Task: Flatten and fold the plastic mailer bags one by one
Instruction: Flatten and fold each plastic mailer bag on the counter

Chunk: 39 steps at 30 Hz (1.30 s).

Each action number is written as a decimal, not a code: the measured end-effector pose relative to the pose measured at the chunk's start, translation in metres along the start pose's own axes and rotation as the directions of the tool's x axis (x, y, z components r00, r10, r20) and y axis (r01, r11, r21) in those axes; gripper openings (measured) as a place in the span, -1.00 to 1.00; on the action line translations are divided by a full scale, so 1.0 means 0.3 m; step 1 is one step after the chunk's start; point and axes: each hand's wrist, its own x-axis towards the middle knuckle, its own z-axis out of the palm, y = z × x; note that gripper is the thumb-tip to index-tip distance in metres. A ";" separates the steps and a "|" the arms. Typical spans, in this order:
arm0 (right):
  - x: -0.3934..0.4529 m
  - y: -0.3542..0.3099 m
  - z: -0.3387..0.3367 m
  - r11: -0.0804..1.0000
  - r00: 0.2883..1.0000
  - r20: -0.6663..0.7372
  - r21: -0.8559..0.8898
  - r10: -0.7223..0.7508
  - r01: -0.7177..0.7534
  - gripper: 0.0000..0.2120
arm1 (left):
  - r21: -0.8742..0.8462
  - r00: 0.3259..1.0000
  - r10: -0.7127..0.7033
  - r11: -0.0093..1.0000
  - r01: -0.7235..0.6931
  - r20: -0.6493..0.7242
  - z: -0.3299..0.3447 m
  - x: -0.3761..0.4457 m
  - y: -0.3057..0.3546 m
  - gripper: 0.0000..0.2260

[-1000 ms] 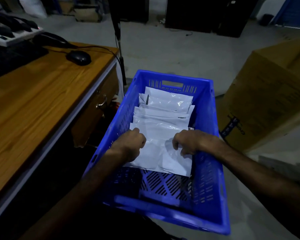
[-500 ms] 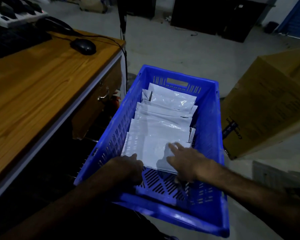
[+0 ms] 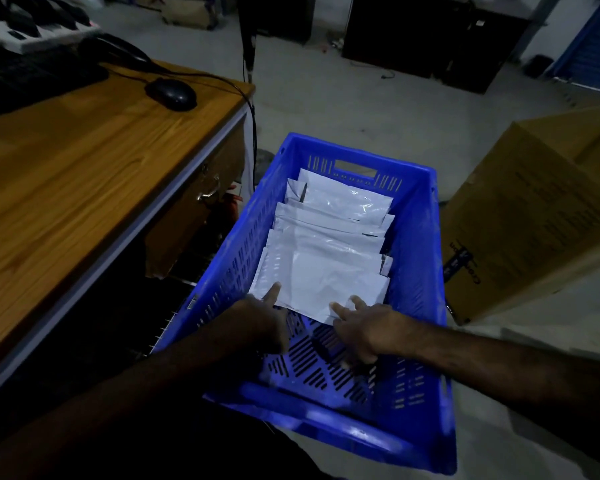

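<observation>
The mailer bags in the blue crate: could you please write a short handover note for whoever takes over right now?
Left hand: open, a straight finger touching the near left corner of the front mailer bag.
Right hand: open, fingertips on that bag's near right edge.
Things: the white mailer bags lie overlapped in a row inside the blue crate, from the far wall to the middle; the near part of the crate floor is bare.
Done: the bags in the crate lie flat.
Left: cannot tell how many bags remain; none shows outside the crate.

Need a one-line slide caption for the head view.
Both hands, left hand and right hand, press the nearest mailer bag flat in the blue crate.
</observation>
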 end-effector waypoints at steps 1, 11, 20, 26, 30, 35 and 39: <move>0.012 0.006 0.001 1.000 1.000 0.000 0.015 0.023 -0.023 -0.22 | -0.013 1.000 0.010 1.000 -0.010 0.004 0.000 0.026 -0.004 -0.22; 0.084 0.082 -0.036 0.988 0.993 -0.043 0.113 0.111 -0.106 -0.11 | -0.006 0.997 0.044 0.999 -0.044 -0.066 -0.151 -0.006 0.041 -0.25; 0.019 0.015 -0.039 0.990 0.999 -0.039 0.142 0.024 -0.018 -0.22 | -0.127 0.987 0.158 0.979 -0.158 -0.013 -0.153 -0.064 0.064 -0.48; -0.056 -0.007 -0.054 0.985 0.994 -0.103 0.165 -0.029 0.046 -0.34 | -0.128 0.987 0.158 0.979 -0.161 -0.028 -0.168 -0.115 0.084 -0.46; -0.124 0.020 -0.069 0.947 0.948 -0.319 0.297 -0.018 0.118 -0.54 | -0.224 0.976 0.166 0.955 -0.194 -0.138 -0.182 -0.176 0.066 -0.51; -0.220 0.037 -0.057 0.821 0.705 -0.667 0.528 0.243 0.217 -0.57 | -0.418 0.792 0.084 0.813 -0.405 -0.604 -0.192 -0.397 0.025 -0.58; -0.268 -0.013 -0.059 0.558 0.423 -0.778 0.629 0.465 0.542 -0.66 | -0.449 0.564 -0.071 0.689 -0.569 -0.823 -0.189 -0.576 -0.044 -0.72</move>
